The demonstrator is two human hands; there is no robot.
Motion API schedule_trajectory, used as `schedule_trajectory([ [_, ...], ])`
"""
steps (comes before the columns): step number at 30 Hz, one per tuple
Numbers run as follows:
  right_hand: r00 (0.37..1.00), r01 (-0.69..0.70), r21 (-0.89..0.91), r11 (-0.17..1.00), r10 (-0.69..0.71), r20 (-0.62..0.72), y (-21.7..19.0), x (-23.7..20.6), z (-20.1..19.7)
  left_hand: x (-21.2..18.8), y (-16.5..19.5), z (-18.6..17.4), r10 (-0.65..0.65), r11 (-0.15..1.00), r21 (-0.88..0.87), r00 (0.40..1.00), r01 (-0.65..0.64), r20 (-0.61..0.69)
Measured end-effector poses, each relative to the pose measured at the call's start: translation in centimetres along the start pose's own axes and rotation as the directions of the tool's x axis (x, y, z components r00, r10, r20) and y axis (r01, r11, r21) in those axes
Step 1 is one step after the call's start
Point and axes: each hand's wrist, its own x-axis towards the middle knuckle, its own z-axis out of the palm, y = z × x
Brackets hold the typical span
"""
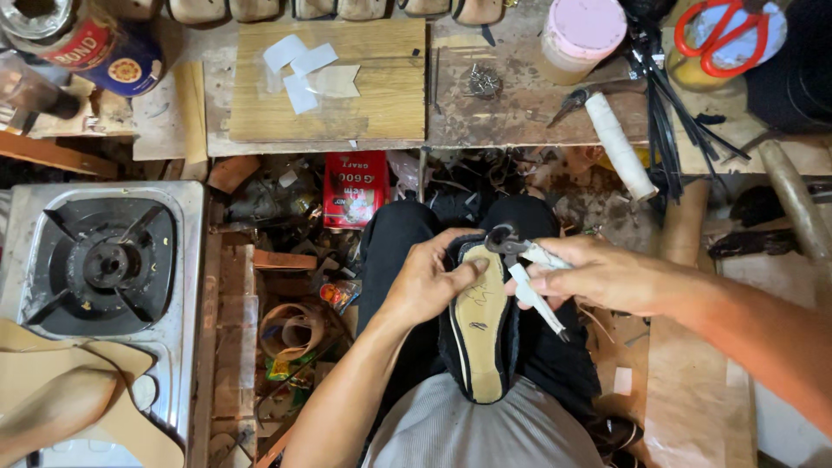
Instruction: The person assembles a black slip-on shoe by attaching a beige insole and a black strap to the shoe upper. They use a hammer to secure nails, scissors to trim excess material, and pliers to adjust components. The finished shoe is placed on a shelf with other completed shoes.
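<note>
While the left hand (431, 282) clamps its fingers around the toe of a black shoe (482, 325), thumb pressed flat on the tan insole, the right hand (607, 276) pinches white-handled pincers (527, 264) whose jaws bite at the shoe's far rim. This looks like pulling the upper over the last; the next move calls for a firm, steady tug. The shoe rests sole-up on the lap, with a gas stove (108, 260) well left.

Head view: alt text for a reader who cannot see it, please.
A person's left hand steadies an upturned shoe on their lap while the right hand holds pincers at its toe. A gas burner sits left, a cluttered workbench ahead.
</note>
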Motion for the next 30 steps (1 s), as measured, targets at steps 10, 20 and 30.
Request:
schedule_trajectory([
  [10, 0.960, -0.278, 0.092, 0.956, 0.272, 0.065, -3.7, -0.3, -0.8, -0.2, 1.3, 0.7, -0.015, 0.996, 0.087, 1.000, 0.015, 0.009],
  [20, 0.954, -0.300, -0.068, 0.952, 0.299, -0.019, -3.6, -0.5, 0.0, 0.2, 1.0, 0.5, 0.045, 0.991, 0.125, 0.998, -0.051, 0.049],
  [30, 0.945, -0.261, -0.078, 0.962, 0.238, -0.225, -0.6, -0.3, 1.8, 0.1, 1.7, 0.4, -0.014, 0.973, 0.230, 1.000, 0.007, 0.027],
])
